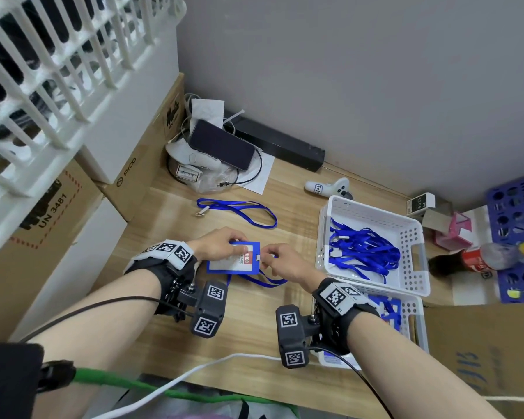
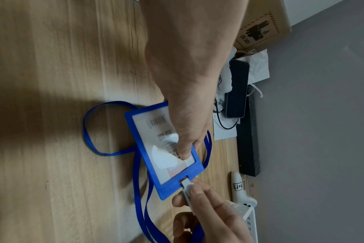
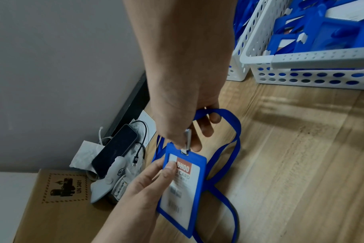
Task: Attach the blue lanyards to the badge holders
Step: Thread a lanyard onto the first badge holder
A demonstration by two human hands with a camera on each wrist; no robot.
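Note:
A blue badge holder (image 1: 233,263) with a white card lies low over the wooden table (image 1: 170,225). My left hand (image 1: 238,246) grips its far edge, thumb (image 2: 184,148) pressed on the clear face. My right hand (image 1: 268,257) pinches the silver clip (image 2: 186,185) of a blue lanyard (image 1: 265,282). The clip's tip sits at the slot in the holder's top edge (image 3: 186,152). The lanyard's strap (image 3: 237,139) loops under and around the holder on the table. Whether the clip is through the slot is hidden by my fingers.
A second blue lanyard (image 1: 239,208) lies farther back. At the right stand a white basket (image 1: 419,261) of lanyards and a nearer basket (image 1: 413,309) of badge holders. A phone (image 1: 221,143), a controller (image 1: 327,186), a cola bottle (image 1: 478,258) and cardboard boxes (image 1: 43,225) ring the area.

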